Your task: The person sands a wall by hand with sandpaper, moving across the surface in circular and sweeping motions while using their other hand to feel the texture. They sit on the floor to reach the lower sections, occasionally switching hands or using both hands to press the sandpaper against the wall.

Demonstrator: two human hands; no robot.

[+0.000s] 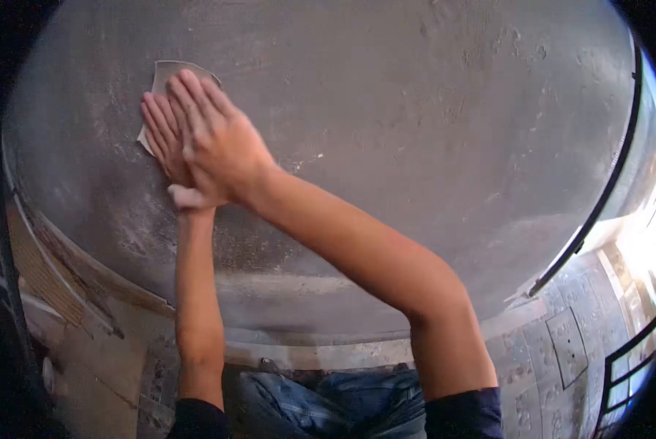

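My left hand [165, 139] lies flat with its fingers stretched out over a thin greyish-tan sheet [165, 69], which looks like sandpaper, against a broad grey wall [386, 146]. Across its back rests my right hand [222, 150], also flat, with fingers stretched upward and its thumb over the left wrist. Pale dust coats the fingers and thumb of the right hand. Only the sheet's top edge and left corner show; the palms hide the rest. Scuffs, pits and pale marks cover the wall around both hands.
A dark rail or cable [621, 154] runs along the wall's right edge. Patterned paving [533, 366] lies below right, near a black metal frame [628, 373]. Legs in blue jeans [306, 402] show at the bottom. Bright light enters from the far right.
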